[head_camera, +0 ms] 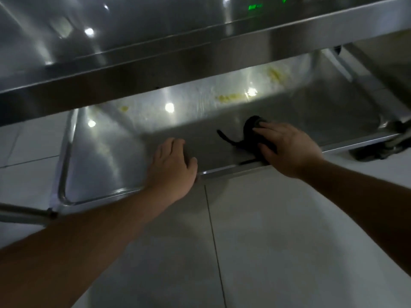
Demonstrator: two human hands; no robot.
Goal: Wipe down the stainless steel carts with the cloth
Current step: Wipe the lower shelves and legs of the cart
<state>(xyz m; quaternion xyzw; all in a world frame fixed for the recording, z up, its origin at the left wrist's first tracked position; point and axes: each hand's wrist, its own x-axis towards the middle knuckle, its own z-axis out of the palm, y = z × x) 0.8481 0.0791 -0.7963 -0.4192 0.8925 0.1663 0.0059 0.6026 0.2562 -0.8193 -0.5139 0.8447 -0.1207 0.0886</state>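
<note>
A stainless steel cart fills the view, with a lower shelf (pixel 106 152) and an upper shelf (pixel 155 70) overhanging it. A dark cloth (pixel 250 127) lies bunched on the lower shelf near its front edge, one strand trailing left. My right hand (pixel 287 147) lies flat on the cloth, fingers stretched over it. My left hand (pixel 172 163) rests palm down on the lower shelf's front rim, to the left of the cloth and apart from it. Yellow smears (pixel 231 97) mark the back of the lower shelf.
White floor tiles (pixel 266 230) spread under and in front of the cart. A cart leg tube (pixel 22 215) juts out at the lower left corner. A caster and frame (pixel 378 150) sit at the right end of the shelf.
</note>
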